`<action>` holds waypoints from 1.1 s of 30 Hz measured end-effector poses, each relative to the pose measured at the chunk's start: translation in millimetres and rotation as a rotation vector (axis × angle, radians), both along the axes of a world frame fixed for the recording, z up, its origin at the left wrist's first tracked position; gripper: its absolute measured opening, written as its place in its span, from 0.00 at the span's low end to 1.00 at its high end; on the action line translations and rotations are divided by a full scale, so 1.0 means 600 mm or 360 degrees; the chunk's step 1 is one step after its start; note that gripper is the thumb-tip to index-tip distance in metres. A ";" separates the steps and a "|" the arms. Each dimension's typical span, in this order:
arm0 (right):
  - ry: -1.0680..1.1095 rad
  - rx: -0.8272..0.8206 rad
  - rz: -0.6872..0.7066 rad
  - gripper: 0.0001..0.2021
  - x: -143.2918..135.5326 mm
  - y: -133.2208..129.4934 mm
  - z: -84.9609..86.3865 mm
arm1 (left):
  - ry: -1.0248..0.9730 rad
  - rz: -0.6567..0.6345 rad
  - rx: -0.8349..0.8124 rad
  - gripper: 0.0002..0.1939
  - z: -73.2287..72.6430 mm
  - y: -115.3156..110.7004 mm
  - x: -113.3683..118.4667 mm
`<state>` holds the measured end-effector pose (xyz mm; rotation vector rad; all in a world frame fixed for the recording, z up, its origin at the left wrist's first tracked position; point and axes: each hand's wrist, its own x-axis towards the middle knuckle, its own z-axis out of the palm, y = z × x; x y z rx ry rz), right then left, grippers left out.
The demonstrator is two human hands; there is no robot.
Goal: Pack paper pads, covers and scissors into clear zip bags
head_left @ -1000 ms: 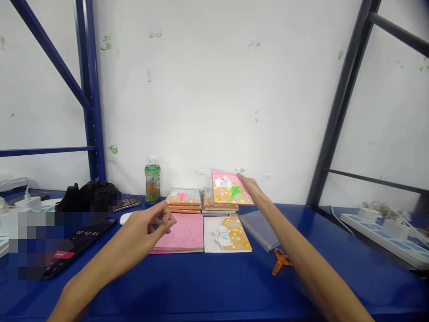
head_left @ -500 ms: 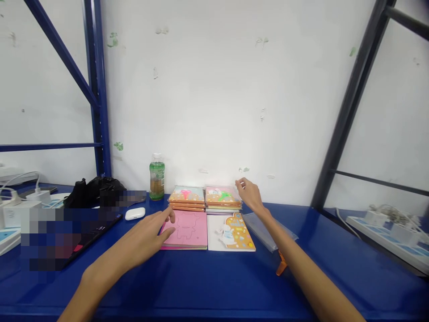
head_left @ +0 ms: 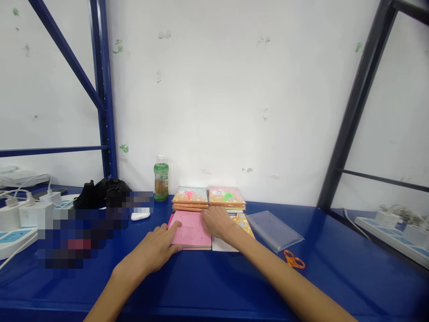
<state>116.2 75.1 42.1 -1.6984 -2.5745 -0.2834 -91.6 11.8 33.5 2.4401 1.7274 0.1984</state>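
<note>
A stack of pink paper (head_left: 192, 235) with outlined shapes on its top sheet lies at the middle of the blue table. My left hand (head_left: 159, 246) is at its left side, the index finger on the top sheet and the thumb apart from it near the front corner. At the upper right edge of the stack, my right hand (head_left: 217, 221) has its fingers curled inward; the fingertips are hidden, so what they pinch does not show. Under that wrist lies a white and orange booklet (head_left: 246, 221), partly covered.
Behind lie two piles of wrapped booklets, a left pile (head_left: 190, 197) and a right pile (head_left: 231, 197). A clear plastic sleeve (head_left: 275, 230) and orange-handled scissors (head_left: 294, 259) are at right. A bottle (head_left: 161, 179), white case (head_left: 140, 214), black bag (head_left: 110, 188) and power strip (head_left: 16, 241) stand left.
My right hand has come down and left from above the right booklet pile to the pink stack's edge. My left hand has lowered onto the stack's left side. The scissors' handles now show.
</note>
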 end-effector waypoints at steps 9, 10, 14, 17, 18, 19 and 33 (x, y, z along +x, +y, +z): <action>-0.0060 0.0040 -0.0029 0.16 0.001 0.021 -0.012 | 0.0120 -0.0052 0.0068 0.27 0.001 -0.009 0.001; -0.0051 0.0041 -0.0027 0.16 0.002 0.020 -0.013 | 0.0136 -0.0049 0.0072 0.27 0.002 -0.010 0.003; -0.0012 0.0027 -0.0028 0.16 0.005 0.017 -0.015 | 0.0204 -0.0067 0.0080 0.26 0.007 -0.017 0.006; 0.0023 0.0006 -0.0028 0.15 0.004 0.015 -0.014 | 0.0241 -0.0076 0.0125 0.25 -0.001 -0.024 -0.001; 0.0035 -0.0005 -0.0024 0.15 0.003 0.015 -0.013 | 0.0250 -0.0071 0.0152 0.25 -0.006 -0.026 -0.004; 0.0045 -0.0015 -0.0018 0.15 0.002 0.016 -0.013 | 0.0258 -0.0063 0.0182 0.25 -0.013 -0.028 -0.006; 0.0162 -0.0123 0.0042 0.15 -0.004 0.022 -0.012 | 0.0191 0.0014 0.0482 0.24 -0.068 -0.043 -0.028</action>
